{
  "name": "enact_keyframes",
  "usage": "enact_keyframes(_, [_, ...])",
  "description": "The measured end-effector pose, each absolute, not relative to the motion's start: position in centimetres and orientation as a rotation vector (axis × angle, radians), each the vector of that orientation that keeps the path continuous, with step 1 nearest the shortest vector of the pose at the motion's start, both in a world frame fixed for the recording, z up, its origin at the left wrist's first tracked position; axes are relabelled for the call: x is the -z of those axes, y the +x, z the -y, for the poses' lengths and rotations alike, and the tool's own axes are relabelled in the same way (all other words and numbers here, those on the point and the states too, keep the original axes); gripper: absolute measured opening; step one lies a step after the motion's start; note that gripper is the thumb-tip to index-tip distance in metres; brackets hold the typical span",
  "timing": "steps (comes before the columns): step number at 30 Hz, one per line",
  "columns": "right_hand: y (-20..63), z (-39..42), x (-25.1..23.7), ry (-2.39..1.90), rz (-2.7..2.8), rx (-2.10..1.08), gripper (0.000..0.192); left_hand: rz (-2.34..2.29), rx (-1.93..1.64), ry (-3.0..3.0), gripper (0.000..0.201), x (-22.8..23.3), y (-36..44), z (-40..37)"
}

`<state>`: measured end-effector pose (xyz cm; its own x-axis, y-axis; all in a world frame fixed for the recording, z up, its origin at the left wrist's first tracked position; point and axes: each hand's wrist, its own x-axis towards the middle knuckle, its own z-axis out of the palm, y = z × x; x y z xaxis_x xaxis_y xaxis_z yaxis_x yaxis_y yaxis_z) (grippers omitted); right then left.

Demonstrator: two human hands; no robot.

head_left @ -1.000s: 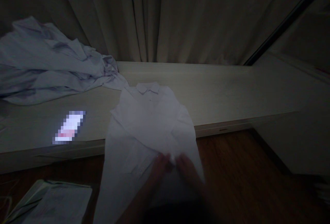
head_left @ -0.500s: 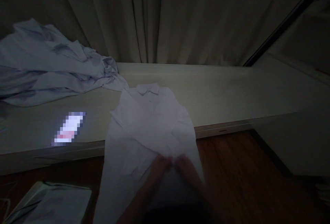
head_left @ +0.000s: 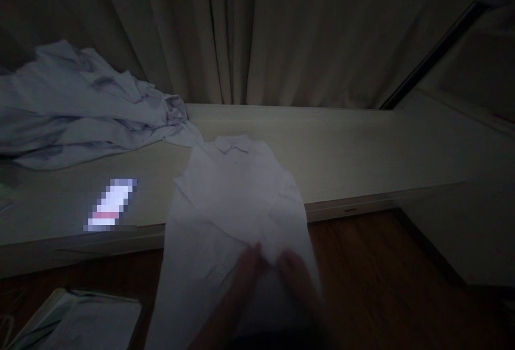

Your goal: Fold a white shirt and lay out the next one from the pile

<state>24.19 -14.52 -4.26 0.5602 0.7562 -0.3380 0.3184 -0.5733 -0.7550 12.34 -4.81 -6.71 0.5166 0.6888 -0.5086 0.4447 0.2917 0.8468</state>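
Observation:
A white collared shirt (head_left: pixel 235 194) lies front up, its collar at the far end on the bench and its lower part reaching over the bench edge towards me. Both hands are low on its front, side by side with a small gap. My left hand (head_left: pixel 249 264) has its fingers closed on the cloth near the middle. Just to the right, my right hand (head_left: pixel 292 267) also looks closed on the cloth, though it is blurred. A fold line runs slantwise across the front to my left hand. Dim light hides the fingertips.
The pale bench (head_left: pixel 346 157) runs along a curtain (head_left: pixel 306 33). A crumpled heap of white cloth (head_left: pixel 92 108) lies on its left part, with a lit, pixelated phone-like object (head_left: pixel 111 205) in front. An open-topped box or bag (head_left: pixel 96 318) stands on the floor at lower left.
My hands have moved slightly apart, the left one a little to the left and the right one a little to the right. The whole view has shifted slightly; the shirt lies much as before.

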Motion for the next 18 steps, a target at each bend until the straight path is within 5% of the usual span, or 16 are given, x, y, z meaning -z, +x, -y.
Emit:
enact_keyframes(11, [23.8, 14.5, 4.2, -2.235, 0.69, -0.889, 0.018, -1.148, -0.193, 1.466, 0.055, 8.3, 12.7, 4.8])
enact_keyframes(18, [23.6, 14.5, 4.8, -2.159, 0.733, -0.932, 0.021, -1.064, 0.012, 1.641, 0.03, 8.7, 12.9, 5.0])
